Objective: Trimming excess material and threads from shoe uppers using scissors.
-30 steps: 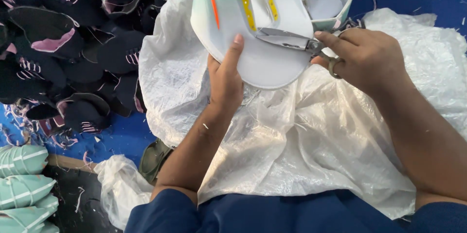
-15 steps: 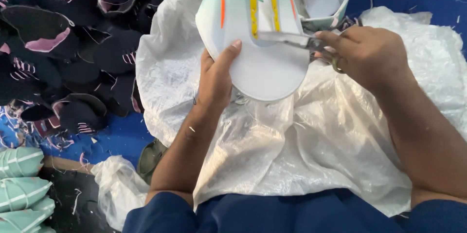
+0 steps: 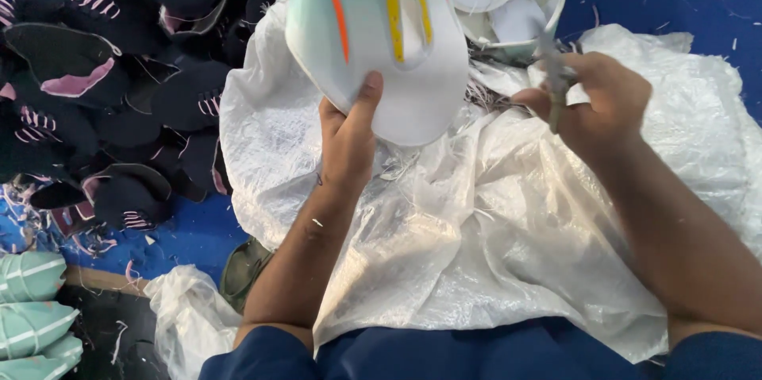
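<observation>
Since a moment ago our right hand (image 3: 591, 102) has pulled its scissors (image 3: 553, 70) off the shoe piece (image 3: 381, 38), which our left hand (image 3: 347, 142) grips from below, above the white plastic sheet (image 3: 444, 229).

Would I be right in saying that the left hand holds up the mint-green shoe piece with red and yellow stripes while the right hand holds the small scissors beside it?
Not quite: the head view shows the stripes are orange and yellow, not red. The rest stands: the left hand holds up the mint-green shoe piece, and the right hand holds the small scissors beside it.
</observation>
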